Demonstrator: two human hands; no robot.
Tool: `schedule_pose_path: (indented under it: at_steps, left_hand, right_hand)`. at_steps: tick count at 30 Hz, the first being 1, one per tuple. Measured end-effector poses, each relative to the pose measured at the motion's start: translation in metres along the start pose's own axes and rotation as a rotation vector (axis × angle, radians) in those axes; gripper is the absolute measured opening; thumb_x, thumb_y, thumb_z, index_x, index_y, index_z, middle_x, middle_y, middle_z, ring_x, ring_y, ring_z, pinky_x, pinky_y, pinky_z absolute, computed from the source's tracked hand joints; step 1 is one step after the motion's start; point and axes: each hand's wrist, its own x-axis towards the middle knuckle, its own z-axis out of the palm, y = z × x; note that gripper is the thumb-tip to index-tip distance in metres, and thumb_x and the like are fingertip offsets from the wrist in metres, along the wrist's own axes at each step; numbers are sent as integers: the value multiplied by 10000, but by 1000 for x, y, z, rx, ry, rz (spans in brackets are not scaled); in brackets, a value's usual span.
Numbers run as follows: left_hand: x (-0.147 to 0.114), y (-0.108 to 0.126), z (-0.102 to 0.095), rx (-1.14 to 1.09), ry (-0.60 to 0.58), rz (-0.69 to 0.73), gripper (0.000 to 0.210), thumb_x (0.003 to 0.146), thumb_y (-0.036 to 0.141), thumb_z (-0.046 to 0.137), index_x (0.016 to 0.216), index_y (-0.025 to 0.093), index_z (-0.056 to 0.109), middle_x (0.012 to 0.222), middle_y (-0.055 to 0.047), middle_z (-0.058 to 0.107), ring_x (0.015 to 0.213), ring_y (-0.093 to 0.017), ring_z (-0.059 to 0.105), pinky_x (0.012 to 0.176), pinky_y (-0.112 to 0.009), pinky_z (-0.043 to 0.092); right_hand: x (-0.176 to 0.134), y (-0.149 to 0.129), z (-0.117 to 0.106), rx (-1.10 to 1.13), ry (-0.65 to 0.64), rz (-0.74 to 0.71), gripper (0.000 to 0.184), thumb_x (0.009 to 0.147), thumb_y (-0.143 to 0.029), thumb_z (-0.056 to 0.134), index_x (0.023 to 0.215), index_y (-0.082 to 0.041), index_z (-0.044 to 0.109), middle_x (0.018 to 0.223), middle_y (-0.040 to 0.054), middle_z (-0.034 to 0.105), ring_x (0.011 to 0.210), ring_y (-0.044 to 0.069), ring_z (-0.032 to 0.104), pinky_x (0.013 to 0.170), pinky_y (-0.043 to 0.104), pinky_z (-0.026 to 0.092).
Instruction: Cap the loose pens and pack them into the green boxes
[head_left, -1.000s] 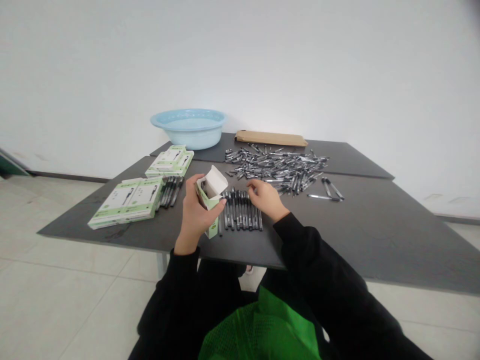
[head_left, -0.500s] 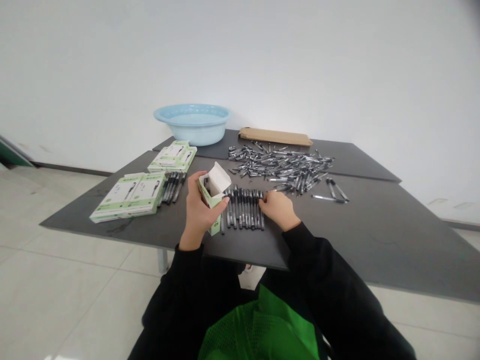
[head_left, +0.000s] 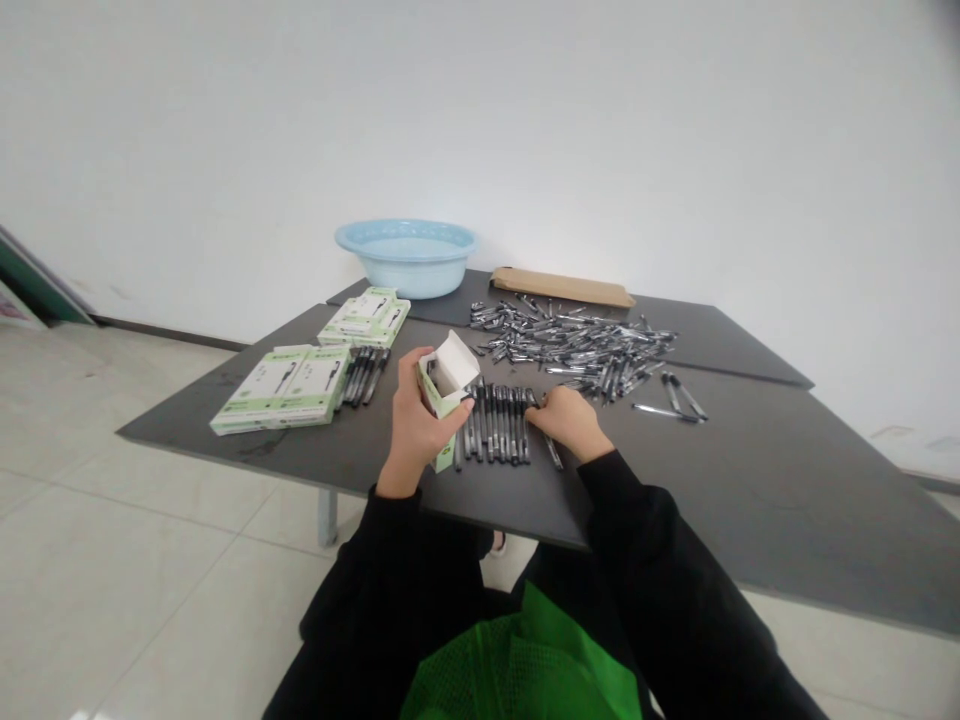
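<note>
While the left hand [head_left: 421,425] has its fingers wrapped around an open box [head_left: 448,401], tilted with its flap raised, the right hand [head_left: 570,422] has its fingers drawn narrow over a slanted pen [head_left: 554,453]; whether they pinch it or only press on it, I cannot tell. Between the two sets of fingers, a row of pens [head_left: 495,425] lies side by side on the desk [head_left: 720,490]. Beyond the right fingers spreads a heap of pens [head_left: 585,345], with three loose pens [head_left: 681,397] to their right and a brown cardboard piece [head_left: 562,286] farther back. Left of the left fingers are a few pens [head_left: 365,375] and green-and-white boxes [head_left: 279,388]; more boxes [head_left: 365,317] and a blue basin [head_left: 409,268] stand beyond those fingers.
</note>
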Motion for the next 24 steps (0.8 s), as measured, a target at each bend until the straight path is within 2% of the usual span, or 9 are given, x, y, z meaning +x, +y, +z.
schedule_pose_path:
  at_steps: [3, 6, 8, 10, 14, 17, 20, 24]
  left_hand:
    - [-1, 0, -1, 13, -1, -11, 681, 692, 297, 730, 1287, 215, 409, 1186, -68, 545, 1019, -217, 605, 875, -325, 506]
    - [-2, 0, -1, 12, -2, -9, 687, 692, 298, 729, 1292, 213, 407, 1192, -73, 553, 1034, -226, 609, 885, -337, 508]
    - [-2, -1, -1, 9, -8, -16, 691, 690, 295, 732, 1295, 210, 408, 1191, -75, 555, 1045, -232, 608, 891, -341, 508]
    - [-2, -1, -1, 3, -13, -24, 695, 686, 297, 737, 1292, 207, 408, 1194, -78, 555, 1054, -234, 608, 896, -342, 507]
    - [-1, 0, -1, -1, -19, -34, 697, 683, 297, 740, 1287, 208, 405, 1216, -84, 555, 1069, -234, 609, 912, -344, 502]
    - [-1, 2, -1, -4, -31, -38, 710, 686, 303, 742, 1300, 208, 396, 1218, -86, 565, 1065, -233, 617, 910, -343, 504]
    - [-1, 3, -1, 5, -40, -41, 722, 683, 317, 749, 1303, 205, 396, 1216, -91, 575, 1062, -241, 622, 909, -354, 509]
    - [0, 4, -2, 7, -40, -30, 715, 688, 316, 749, 1305, 215, 402, 1239, -92, 564, 1092, -249, 614, 941, -378, 505]
  right_hand:
    - [-5, -3, -18, 96, 103, -36, 297, 762, -411, 558, 675, -158, 686, 724, 126, 704, 746, 236, 673, 613, 274, 412]
    - [-15, -10, -44, 291, 276, -133, 260, 748, -359, 556, 550, -190, 563, 543, 39, 583, 596, 172, 570, 557, 263, 354]
    - [-23, -16, -63, 513, 357, -227, 197, 741, -315, 563, 586, -200, 527, 492, -13, 505, 509, 135, 491, 515, 256, 328]
    - [-33, -25, -81, 757, 368, -347, 97, 754, -281, 571, 700, -207, 541, 486, -48, 483, 448, 116, 453, 475, 245, 328]
    - [-51, -47, -108, 1041, 340, -583, 123, 849, -324, 587, 814, -225, 522, 541, -47, 530, 445, 110, 499, 462, 244, 398]
    - [-59, -61, -117, 1109, 356, -668, 200, 930, -416, 533, 852, -232, 517, 568, -45, 534, 450, 96, 486, 450, 235, 386]
    - [-59, -71, -118, 1100, 352, -703, 246, 968, -453, 482, 874, -229, 521, 564, -49, 512, 461, 92, 465, 456, 231, 362]
    - [-51, -84, -108, 927, 324, -753, 225, 957, -386, 514, 837, -199, 548, 579, -45, 494, 518, 95, 452, 508, 239, 343]
